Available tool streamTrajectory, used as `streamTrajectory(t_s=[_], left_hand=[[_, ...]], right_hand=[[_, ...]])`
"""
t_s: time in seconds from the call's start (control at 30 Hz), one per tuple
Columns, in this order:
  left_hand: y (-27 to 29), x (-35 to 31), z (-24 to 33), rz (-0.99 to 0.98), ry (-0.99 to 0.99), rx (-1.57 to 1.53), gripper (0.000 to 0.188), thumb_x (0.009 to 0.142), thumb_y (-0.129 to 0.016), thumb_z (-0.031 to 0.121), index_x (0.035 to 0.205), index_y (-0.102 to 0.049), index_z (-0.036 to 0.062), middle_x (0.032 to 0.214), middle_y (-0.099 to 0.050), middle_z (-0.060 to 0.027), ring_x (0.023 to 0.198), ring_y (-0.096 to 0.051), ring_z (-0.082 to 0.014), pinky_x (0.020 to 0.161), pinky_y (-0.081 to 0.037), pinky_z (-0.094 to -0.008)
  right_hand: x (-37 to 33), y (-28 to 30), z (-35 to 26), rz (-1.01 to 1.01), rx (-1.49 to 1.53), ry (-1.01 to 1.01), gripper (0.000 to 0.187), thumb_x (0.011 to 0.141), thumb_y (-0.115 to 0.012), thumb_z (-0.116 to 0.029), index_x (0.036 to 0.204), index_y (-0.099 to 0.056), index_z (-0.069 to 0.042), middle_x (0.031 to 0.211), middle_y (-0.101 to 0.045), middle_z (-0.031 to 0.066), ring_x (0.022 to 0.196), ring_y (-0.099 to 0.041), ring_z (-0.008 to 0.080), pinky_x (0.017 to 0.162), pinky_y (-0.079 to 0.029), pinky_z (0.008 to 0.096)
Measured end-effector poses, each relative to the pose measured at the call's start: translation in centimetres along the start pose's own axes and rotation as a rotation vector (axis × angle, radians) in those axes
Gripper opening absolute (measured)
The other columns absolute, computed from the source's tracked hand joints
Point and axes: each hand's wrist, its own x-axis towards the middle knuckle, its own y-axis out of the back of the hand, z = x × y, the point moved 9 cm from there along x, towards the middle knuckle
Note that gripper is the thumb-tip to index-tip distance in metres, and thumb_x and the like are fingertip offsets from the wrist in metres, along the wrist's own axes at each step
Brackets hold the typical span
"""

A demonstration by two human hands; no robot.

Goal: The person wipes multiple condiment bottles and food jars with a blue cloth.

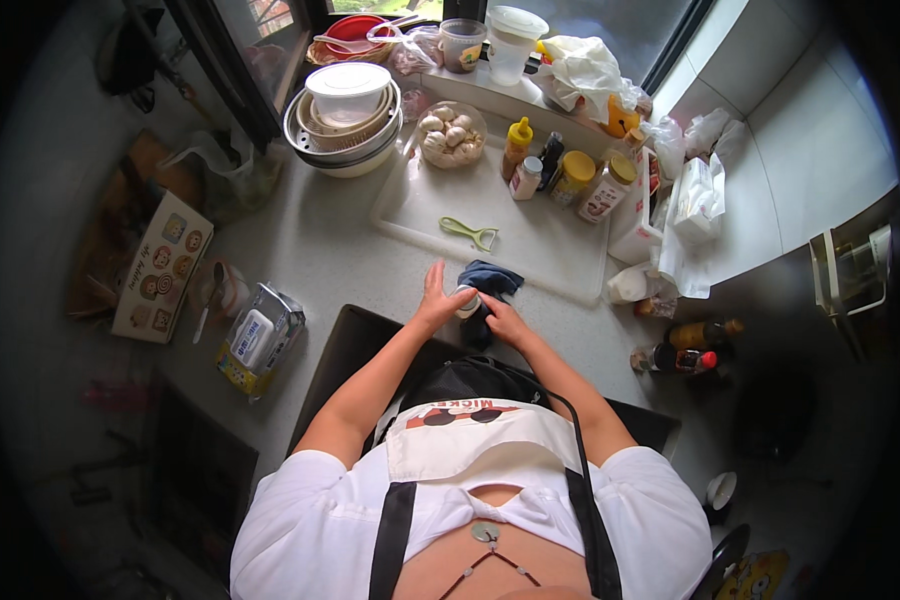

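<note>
Close in front of my body, a small pale round container (467, 303) sits between my two hands. My left hand (438, 300) is against its left side, thumb laid across the top and fingers pointing away from me. From the other side my right hand (504, 320) closes on a dark blue cloth (492, 278), which bunches behind the container and also hangs below it. The right fingertips press at the container's edge. Hands and cloth hide most of its body. Beyond them, a green peeler (468, 234) lies on a white cutting board (410, 215).
On the board stand a bowl of garlic (452, 135), a yellow squeeze bottle (516, 146) and several seasoning jars (573, 178). Stacked bowls (342, 120) rise at the back left. A wipes pack (261, 340) lies left. Sauce bottles (673, 358) lie right.
</note>
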Motion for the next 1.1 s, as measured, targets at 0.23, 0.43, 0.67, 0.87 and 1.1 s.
streamTrajectory(t_s=[0.23,0.43,0.67,0.87,1.1], left_hand=[[1.6,-3.3,-1.4,0.244,0.367,-0.265,0.089,0.072,-0.068,0.047,0.132,-0.027,-0.0047,0.137,-0.023,-0.0256,0.127,-0.025,-0.034,0.102,-0.026,-0.0376],[-2.1,-6.5,-0.3,-0.154,0.677,-0.714,0.07,0.073,-0.068,0.049,0.122,-0.045,0.0043,0.122,-0.043,-0.0105,0.114,-0.039,-0.0232,0.093,-0.029,-0.0381],[-2.3,-5.3,-2.2,-0.221,0.636,-0.611,0.066,0.076,-0.068,0.043,0.123,-0.042,0.0057,0.119,-0.047,-0.0064,0.11,-0.042,-0.017,0.09,-0.03,-0.0339],[-0.6,-3.9,-0.1,-0.167,0.452,-0.433,0.077,0.077,-0.067,0.04,0.133,-0.03,0.0021,0.131,-0.04,-0.0145,0.119,-0.039,-0.0229,0.095,-0.032,-0.0355],[-2.0,-3.7,1.4,-0.222,0.12,-0.389,0.076,0.076,-0.07,0.03,0.132,-0.029,-0.0013,0.132,-0.035,-0.0211,0.121,-0.038,-0.0273,0.098,-0.033,-0.0357]], right_hand=[[0.3,1.1,-0.4,0.009,0.164,-0.276,0.053,0.068,-0.039,0.001,0.117,-0.054,-0.004,0.11,-0.06,0.0133,0.107,-0.054,0.0209,0.094,-0.038,0.0284],[1.9,0.9,-3.5,-0.057,0.352,-0.21,0.057,0.069,-0.041,-0.001,0.125,-0.05,-0.006,0.111,-0.058,0.0043,0.094,-0.054,0.014,0.078,-0.044,0.024],[1.3,-1.1,2.1,0.07,0.056,-0.097,0.049,0.073,-0.042,-0.003,0.122,-0.048,-0.005,0.119,-0.054,0.0172,0.113,-0.05,0.0294,0.096,-0.037,0.0337],[-2.4,-0.1,-0.4,0.402,-0.1,-0.103,0.049,0.071,-0.04,-0.005,0.12,-0.047,-0.007,0.112,-0.055,0.0202,0.107,-0.051,0.0356,0.093,-0.039,0.0369],[-3.6,0.2,-1.6,0.334,0.386,-0.381,0.05,0.073,-0.041,-0.003,0.122,-0.05,-0.01,0.087,-0.057,0.0035,0.063,-0.047,0.0076,0.05,-0.038,0.0202]])
